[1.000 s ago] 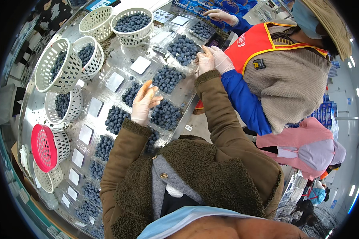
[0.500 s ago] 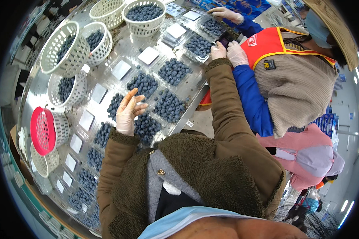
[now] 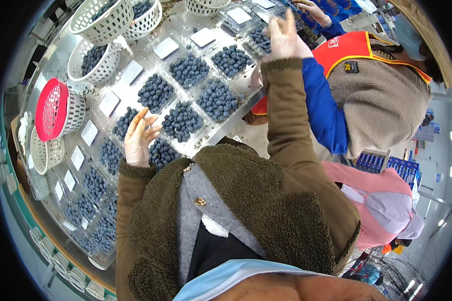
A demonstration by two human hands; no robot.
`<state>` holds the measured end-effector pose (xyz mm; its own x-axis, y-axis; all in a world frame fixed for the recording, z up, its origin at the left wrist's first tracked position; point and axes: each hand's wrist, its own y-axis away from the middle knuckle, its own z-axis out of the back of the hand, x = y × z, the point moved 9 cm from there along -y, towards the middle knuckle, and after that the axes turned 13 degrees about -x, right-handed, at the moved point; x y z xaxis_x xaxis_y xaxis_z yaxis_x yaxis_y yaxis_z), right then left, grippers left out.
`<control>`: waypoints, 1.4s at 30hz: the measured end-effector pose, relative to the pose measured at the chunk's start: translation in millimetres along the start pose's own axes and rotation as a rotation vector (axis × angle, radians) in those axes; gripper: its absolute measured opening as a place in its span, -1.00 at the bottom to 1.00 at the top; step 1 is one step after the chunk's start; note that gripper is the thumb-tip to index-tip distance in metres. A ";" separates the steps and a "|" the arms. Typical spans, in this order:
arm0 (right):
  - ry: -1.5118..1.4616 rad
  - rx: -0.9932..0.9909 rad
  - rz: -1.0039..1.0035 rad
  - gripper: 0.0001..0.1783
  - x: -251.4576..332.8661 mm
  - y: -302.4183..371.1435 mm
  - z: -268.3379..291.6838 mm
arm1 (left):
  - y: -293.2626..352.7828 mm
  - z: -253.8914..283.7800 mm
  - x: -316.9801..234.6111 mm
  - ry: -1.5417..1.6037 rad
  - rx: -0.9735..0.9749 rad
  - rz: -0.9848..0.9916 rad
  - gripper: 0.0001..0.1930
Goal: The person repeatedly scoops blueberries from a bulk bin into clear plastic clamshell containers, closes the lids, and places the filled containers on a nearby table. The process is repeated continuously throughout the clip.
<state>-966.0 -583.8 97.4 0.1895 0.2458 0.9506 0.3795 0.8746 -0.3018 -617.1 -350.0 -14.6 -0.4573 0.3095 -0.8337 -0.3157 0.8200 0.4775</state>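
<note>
My left hand (image 3: 139,139), in a thin pale glove, hangs over the punnets with its fingers apart and nothing in them. Beside it lie a clear punnet of blueberries (image 3: 182,121) and another punnet of blueberries (image 3: 155,93). My right hand (image 3: 282,39), gloved too, is stretched out to the far right with fingers extended. It is raised near a filled blueberry punnet (image 3: 260,39) and overlaps a co-worker's gloved hand behind it. More open punnets of blueberries (image 3: 217,100) stand in rows on the metal table (image 3: 238,100).
White perforated baskets (image 3: 101,65) with blueberries line the far left, beside a red basket (image 3: 52,109). White square pads (image 3: 165,48) lie along the punnet rows. At the right a co-worker in a red vest (image 3: 342,46) stands close, one gloved hand (image 3: 314,12) over the table.
My right hand has lifted off the dark item by the co-worker's hands, its fingers now extended. My left hand stays open over the punnets. The view has shifted, and the table sits higher in it.
</note>
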 end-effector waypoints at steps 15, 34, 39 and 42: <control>0.819 0.511 0.234 -0.81 -77.0 141.3 -3.6 | 45.0 47.9 26.1 -0.013 0.002 0.012 -0.59; 0.606 0.527 0.251 -0.77 -72.2 109.2 -87.2 | 33.2 28.0 35.9 -0.039 -0.012 0.051 -0.60; 0.924 0.720 0.217 -0.63 -99.4 89.8 -136.9 | 25.2 17.4 36.2 -0.021 -0.016 0.051 -0.60; 0.873 0.755 0.356 -0.62 -92.4 84.2 -161.1 | 19.2 11.9 38.3 -0.024 -0.012 0.069 -0.60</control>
<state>-805.7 -600.2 -27.6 0.8342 0.4127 0.3659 -0.3883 0.9106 -0.1416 -630.7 -316.7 -40.6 -0.4582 0.3768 -0.8050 -0.2939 0.7905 0.5373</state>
